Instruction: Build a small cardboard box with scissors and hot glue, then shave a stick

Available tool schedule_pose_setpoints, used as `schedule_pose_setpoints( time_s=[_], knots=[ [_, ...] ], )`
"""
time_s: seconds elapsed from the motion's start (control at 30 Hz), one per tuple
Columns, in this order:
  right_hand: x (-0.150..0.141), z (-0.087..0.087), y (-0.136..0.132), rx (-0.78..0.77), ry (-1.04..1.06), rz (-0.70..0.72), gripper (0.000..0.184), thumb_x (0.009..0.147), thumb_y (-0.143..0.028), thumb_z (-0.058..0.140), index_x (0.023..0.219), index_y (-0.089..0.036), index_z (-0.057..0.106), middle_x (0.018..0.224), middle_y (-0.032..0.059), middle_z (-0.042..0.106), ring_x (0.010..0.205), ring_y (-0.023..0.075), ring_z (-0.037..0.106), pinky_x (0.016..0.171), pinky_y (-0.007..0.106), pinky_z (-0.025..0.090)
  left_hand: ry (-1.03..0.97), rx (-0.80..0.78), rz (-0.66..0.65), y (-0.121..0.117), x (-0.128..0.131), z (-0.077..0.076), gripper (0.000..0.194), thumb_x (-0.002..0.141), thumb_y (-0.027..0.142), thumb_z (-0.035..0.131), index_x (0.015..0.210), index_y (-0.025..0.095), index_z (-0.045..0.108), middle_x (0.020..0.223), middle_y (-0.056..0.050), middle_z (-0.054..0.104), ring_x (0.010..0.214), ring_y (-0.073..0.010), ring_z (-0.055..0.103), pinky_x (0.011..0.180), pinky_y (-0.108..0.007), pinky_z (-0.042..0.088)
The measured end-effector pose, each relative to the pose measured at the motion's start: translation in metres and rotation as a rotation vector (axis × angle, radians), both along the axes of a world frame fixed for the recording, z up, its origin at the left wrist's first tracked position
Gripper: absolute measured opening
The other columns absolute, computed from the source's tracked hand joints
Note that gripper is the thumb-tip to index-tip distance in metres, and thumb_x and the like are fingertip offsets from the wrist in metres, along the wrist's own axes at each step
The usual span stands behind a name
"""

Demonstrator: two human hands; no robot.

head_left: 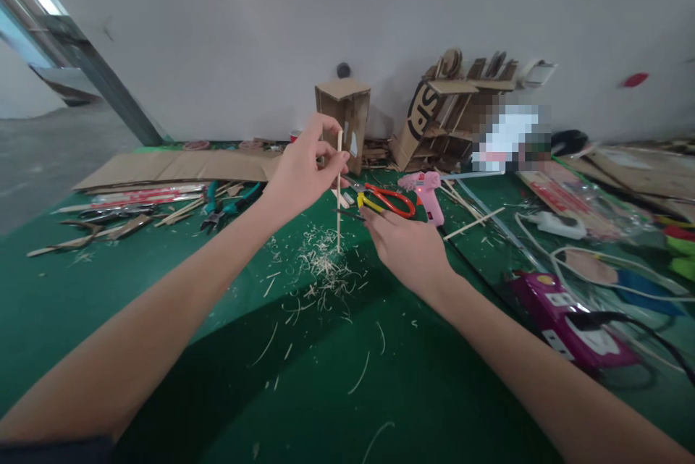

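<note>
The left hand (307,178) is clamped by thumb and fingertips on a thin, pale wooden stick (339,225), which hangs upright just beyond the hand, its upper part partly covered by the thumb. The right hand (410,247) is closed on a dark, narrow-bladed tool (350,215), mostly hidden under the fingers; its blade crosses the stick's line, though contact is hard to make out. Below the stick, curled pale wood shavings (326,265) litter the green bench (179,391). Beyond the right hand lie red-orange-handled pliers (394,197), partly covered, and a pink plastic glue gun (428,195); farther right, a pixelated patch hides what is there
</note>
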State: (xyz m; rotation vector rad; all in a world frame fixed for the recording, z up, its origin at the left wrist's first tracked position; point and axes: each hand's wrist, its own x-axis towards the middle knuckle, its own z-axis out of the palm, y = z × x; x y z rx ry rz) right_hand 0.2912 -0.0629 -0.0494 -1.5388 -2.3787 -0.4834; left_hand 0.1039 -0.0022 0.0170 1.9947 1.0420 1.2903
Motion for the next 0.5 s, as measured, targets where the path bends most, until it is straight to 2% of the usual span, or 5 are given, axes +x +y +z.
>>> schedule_pose_setpoints(
  time_s=[0.17, 0.23, 0.37, 0.5],
  knots=[
    [0.0003, -0.0094, -0.0068, -0.136, -0.143, 0.114, 0.034, 0.091, -0.022, 0.042, 0.118, -0.024, 0.063, 0.08, 0.0029, 0.069, 0.049, 0.0116, 0.053, 0.044, 0.03, 0.014, 0.04, 0.025, 0.029, -0.0006, -0.0004, 0.0002, 0.027, 0.088, 0.023, 0.055, 0.112, 0.026, 0.043, 0.076, 0.002, 0.064, 0.059, -0.0123, 0.067, 0.054, -0.023, 0.055],
    [0.0009, -0.0087, -0.0065, -0.121, -0.131, 0.107, 0.036, 0.091, -0.022, 0.042, 0.122, -0.025, 0.061, 0.082, 0.0026, 0.07, 0.05, 0.0113, 0.053, 0.045, 0.029, 0.014, 0.027, 0.023, 0.027, 0.0004, -0.0003, -0.0009, 0.027, 0.088, 0.022, 0.055, 0.112, 0.027, 0.043, 0.075, 0.003, 0.064, 0.059, -0.0124, 0.067, 0.054, -0.024, 0.055],
    [0.0012, -0.0019, -0.0009, 0.016, -0.06, 0.025, 0.042, 0.095, -0.022, 0.036, 0.134, -0.024, 0.053, 0.086, 0.0054, 0.07, 0.058, 0.0133, 0.057, 0.046, 0.029, 0.016, 0.022, 0.024, 0.025, 0.0019, -0.0006, -0.0021, 0.025, 0.088, 0.02, 0.055, 0.109, 0.027, 0.044, 0.075, 0.003, 0.064, 0.057, -0.013, 0.067, 0.052, -0.024, 0.054],
    [0.0014, -0.0072, -0.0051, -0.081, -0.146, 0.086, 0.039, 0.091, -0.018, 0.04, 0.126, -0.021, 0.058, 0.083, 0.006, 0.069, 0.053, 0.0124, 0.055, 0.045, 0.029, 0.016, 0.038, 0.033, 0.041, 0.0012, -0.0017, -0.0016, 0.025, 0.088, 0.022, 0.055, 0.11, 0.026, 0.043, 0.074, 0.003, 0.064, 0.057, -0.0127, 0.067, 0.052, -0.023, 0.053]
  ],
)
